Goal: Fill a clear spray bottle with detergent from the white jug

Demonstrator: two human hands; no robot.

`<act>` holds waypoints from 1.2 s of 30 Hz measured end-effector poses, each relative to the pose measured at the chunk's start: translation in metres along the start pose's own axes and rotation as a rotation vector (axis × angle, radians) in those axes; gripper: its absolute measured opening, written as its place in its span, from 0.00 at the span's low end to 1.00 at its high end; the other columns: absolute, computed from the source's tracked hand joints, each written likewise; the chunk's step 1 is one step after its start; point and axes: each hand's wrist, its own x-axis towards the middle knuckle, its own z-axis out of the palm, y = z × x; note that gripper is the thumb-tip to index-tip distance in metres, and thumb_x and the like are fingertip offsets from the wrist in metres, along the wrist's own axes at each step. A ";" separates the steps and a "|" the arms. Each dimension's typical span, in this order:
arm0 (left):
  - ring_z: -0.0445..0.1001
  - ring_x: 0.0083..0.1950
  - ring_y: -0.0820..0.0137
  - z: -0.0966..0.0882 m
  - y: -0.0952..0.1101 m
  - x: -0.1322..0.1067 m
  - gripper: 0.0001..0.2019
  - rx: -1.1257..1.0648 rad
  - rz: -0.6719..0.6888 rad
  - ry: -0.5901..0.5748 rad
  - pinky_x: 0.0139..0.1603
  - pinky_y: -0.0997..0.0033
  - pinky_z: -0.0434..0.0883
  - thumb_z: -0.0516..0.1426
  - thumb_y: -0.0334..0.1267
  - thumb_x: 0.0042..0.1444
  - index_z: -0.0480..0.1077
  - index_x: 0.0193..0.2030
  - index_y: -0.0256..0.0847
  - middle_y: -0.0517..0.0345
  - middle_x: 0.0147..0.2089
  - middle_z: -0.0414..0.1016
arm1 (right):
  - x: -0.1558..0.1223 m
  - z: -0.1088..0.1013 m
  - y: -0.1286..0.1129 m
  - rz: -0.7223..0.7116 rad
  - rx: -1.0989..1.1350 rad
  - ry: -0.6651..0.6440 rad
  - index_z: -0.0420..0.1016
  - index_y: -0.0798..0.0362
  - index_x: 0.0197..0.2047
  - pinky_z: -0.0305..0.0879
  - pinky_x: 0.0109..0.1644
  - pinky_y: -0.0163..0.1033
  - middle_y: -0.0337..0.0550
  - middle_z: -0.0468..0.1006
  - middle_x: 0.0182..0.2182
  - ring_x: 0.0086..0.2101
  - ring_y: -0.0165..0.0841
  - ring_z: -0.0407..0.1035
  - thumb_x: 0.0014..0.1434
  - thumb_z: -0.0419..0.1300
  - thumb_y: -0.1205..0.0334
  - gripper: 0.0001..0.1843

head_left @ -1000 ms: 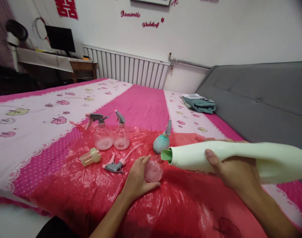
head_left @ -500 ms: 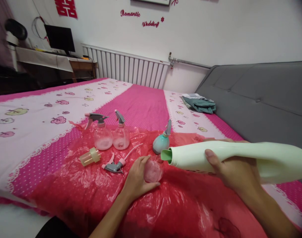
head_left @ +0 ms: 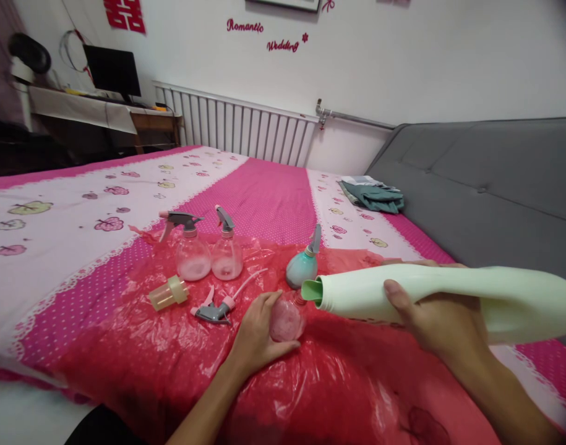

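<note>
My left hand [head_left: 259, 334] is curled around a small clear round spray bottle [head_left: 287, 318] with no sprayer head on its neck. In my right hand [head_left: 445, 315] lies a long pale green thermos flask [head_left: 394, 284], held on its side. Its green spout [head_left: 312, 290] is at the bottle's mouth; whether they touch I cannot tell. Left of the bottle lies a loose grey and pink sprayer head [head_left: 215, 312] with its tube. Just behind stands a teal spray bottle [head_left: 302, 269]. Two clear spray bottles, one outer [head_left: 193, 258] and one inner [head_left: 227, 256], stand upright at the left.
A yellowish translucent cup-like piece [head_left: 169, 293] lies at the left on the red plastic sheet [head_left: 138, 352], which covers part of the bed [head_left: 268, 191]. Folded clothes [head_left: 375, 193] rest by the grey headboard [head_left: 487, 167]. A desk with a monitor [head_left: 112, 71] stands back left.
</note>
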 end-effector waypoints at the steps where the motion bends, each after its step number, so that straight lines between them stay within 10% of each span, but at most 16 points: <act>1: 0.71 0.63 0.45 0.000 0.000 0.000 0.50 -0.002 0.003 0.000 0.61 0.39 0.71 0.75 0.44 0.46 0.54 0.71 0.48 0.43 0.64 0.66 | 0.000 0.000 0.000 0.002 -0.004 -0.005 0.81 0.49 0.51 0.62 0.59 0.66 0.54 0.80 0.48 0.52 0.61 0.70 0.62 0.41 0.30 0.40; 36: 0.70 0.63 0.45 0.000 0.001 0.001 0.50 0.000 -0.011 -0.002 0.62 0.39 0.71 0.76 0.42 0.44 0.55 0.71 0.47 0.43 0.64 0.67 | 0.000 0.000 -0.001 0.026 -0.007 -0.018 0.81 0.51 0.52 0.61 0.61 0.66 0.55 0.81 0.49 0.53 0.62 0.69 0.62 0.41 0.30 0.41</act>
